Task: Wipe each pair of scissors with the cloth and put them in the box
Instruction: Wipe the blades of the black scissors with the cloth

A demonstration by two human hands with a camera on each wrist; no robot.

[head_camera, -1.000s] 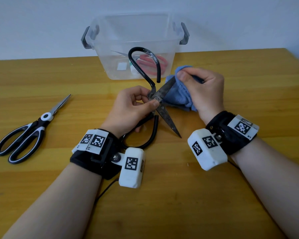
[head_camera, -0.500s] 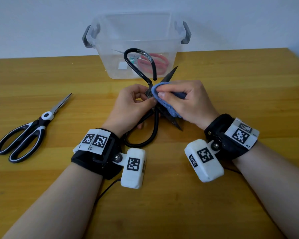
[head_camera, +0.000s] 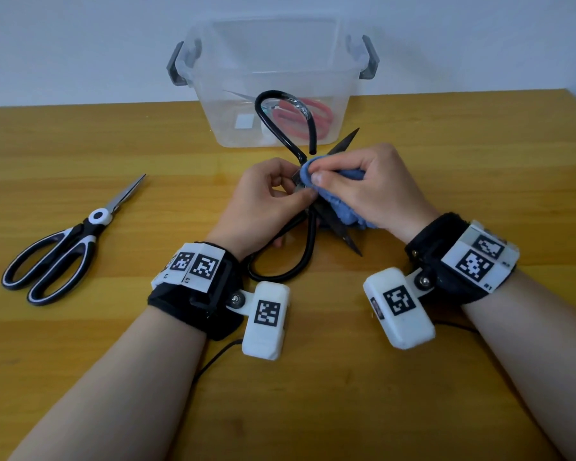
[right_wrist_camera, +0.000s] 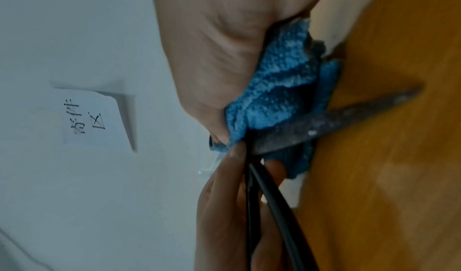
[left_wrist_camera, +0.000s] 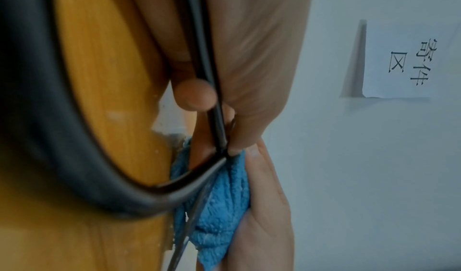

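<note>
inside clear box: red-handled scissors, near front wall

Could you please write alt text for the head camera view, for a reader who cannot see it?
Over a wooden table, the left hand holds open black scissors while the right hand rubs them with a blue cloth. Other scissors lie left; a clear box stands behind.
</note>
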